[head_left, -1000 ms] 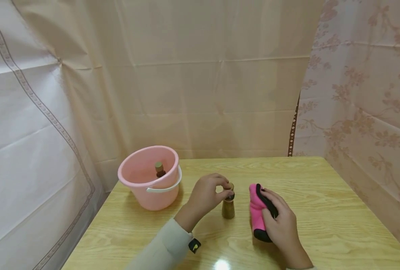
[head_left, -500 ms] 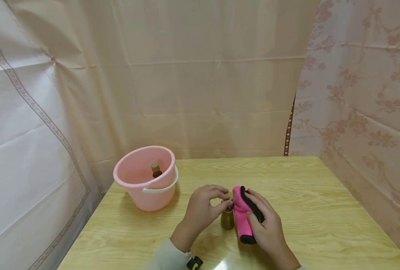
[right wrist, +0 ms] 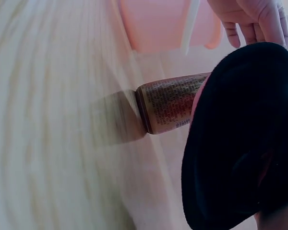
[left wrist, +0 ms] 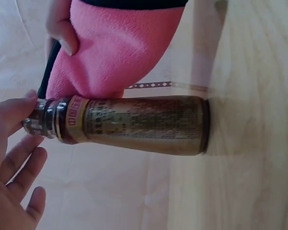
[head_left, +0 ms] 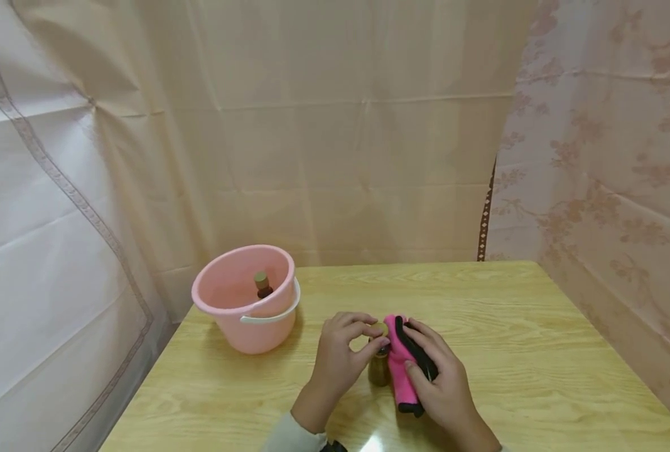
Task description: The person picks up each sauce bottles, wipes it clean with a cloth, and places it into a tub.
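Bottle (left wrist: 144, 125) stands upright on the wood-grain tabletop (head_left: 538, 351), near the front and just right of centre in the head view; printed label visible from both wrist cameras. Left hand (head_left: 335, 351): thumb and fingertips close in a pinch at the bottle's top, remaining fingers loosely bent, palm clear of the glass. Right hand (head_left: 442, 383): partly closed, gripping a pink cloth piece (head_left: 402, 383) with black edging, thumb on the near face and fingers over the far side. Cloth piece is immediately right of the bottle; whether the two touch cannot be told for certain. Pink bucket (head_left: 255, 336) sits on the left part of the tabletop, well apart from the hands, white handle (head_left: 272, 317) lowered against its outside. Inside it, a second bottle (head_left: 262, 282), only its top showing. Beige curtain (head_left: 346, 157) hangs behind the tabletop; floral curtain (head_left: 611, 157) at right.
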A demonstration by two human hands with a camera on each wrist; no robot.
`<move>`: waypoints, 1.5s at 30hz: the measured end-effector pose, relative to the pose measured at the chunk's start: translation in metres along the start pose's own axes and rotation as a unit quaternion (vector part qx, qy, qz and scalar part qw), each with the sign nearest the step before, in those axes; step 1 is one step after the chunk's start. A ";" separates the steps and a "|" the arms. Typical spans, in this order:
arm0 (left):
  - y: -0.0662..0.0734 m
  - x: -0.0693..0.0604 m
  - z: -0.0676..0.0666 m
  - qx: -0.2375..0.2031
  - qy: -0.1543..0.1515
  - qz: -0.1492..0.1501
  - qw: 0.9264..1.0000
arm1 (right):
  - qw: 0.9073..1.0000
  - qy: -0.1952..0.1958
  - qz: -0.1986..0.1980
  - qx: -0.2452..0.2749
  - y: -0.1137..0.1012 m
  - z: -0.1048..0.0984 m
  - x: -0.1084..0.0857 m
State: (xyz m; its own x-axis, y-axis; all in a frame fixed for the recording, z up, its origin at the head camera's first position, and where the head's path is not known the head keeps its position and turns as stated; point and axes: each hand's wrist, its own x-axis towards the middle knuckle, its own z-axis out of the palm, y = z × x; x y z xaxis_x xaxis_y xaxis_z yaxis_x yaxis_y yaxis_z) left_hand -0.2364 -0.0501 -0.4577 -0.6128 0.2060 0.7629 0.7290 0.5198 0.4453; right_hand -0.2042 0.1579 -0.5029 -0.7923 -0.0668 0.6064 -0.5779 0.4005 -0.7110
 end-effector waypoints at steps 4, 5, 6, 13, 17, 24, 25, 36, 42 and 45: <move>-0.003 -0.005 0.000 0.020 0.032 0.017 0.999 | 1.000 -0.014 -0.005 0.006 0.001 0.005 0.000; -0.003 -0.005 0.000 0.023 0.038 0.019 0.999 | 1.000 -0.016 -0.006 0.005 0.001 0.006 0.001; -0.003 -0.006 0.000 0.026 0.042 0.020 0.999 | 1.000 -0.018 -0.005 0.005 0.001 0.007 0.001; 0.001 -0.006 0.004 0.027 0.053 0.024 0.998 | 1.000 -0.015 0.000 -0.015 -0.001 0.005 -0.002; 0.001 -0.007 0.006 0.031 0.056 0.022 0.998 | 1.000 -0.021 0.000 -0.016 -0.002 0.004 -0.002; 0.000 -0.007 0.008 0.038 0.063 0.024 0.997 | 0.999 -0.022 0.008 -0.044 0.000 0.005 -0.002; 0.000 -0.007 0.008 0.039 0.062 0.024 0.997 | 0.999 -0.021 0.008 -0.046 0.001 0.005 -0.002; 0.003 -0.007 0.006 0.046 0.059 0.023 0.997 | 0.997 -0.028 0.006 -0.066 -0.001 0.004 -0.001; 0.002 -0.008 0.007 0.049 0.053 0.008 0.997 | 0.996 -0.031 0.012 -0.088 0.002 0.005 -0.001; 0.002 -0.008 0.008 0.052 0.053 0.005 0.997 | 0.994 -0.042 0.014 -0.104 0.005 0.007 -0.003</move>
State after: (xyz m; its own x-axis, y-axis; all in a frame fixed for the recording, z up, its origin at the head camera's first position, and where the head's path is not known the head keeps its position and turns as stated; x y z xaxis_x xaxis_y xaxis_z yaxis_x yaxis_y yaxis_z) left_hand -0.2326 -0.0441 -0.4670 -0.5654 0.1257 0.8152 0.6963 0.6025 0.3900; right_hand -0.2060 0.1541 -0.5106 -0.8262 -0.1254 0.5493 -0.5096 0.5822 -0.6336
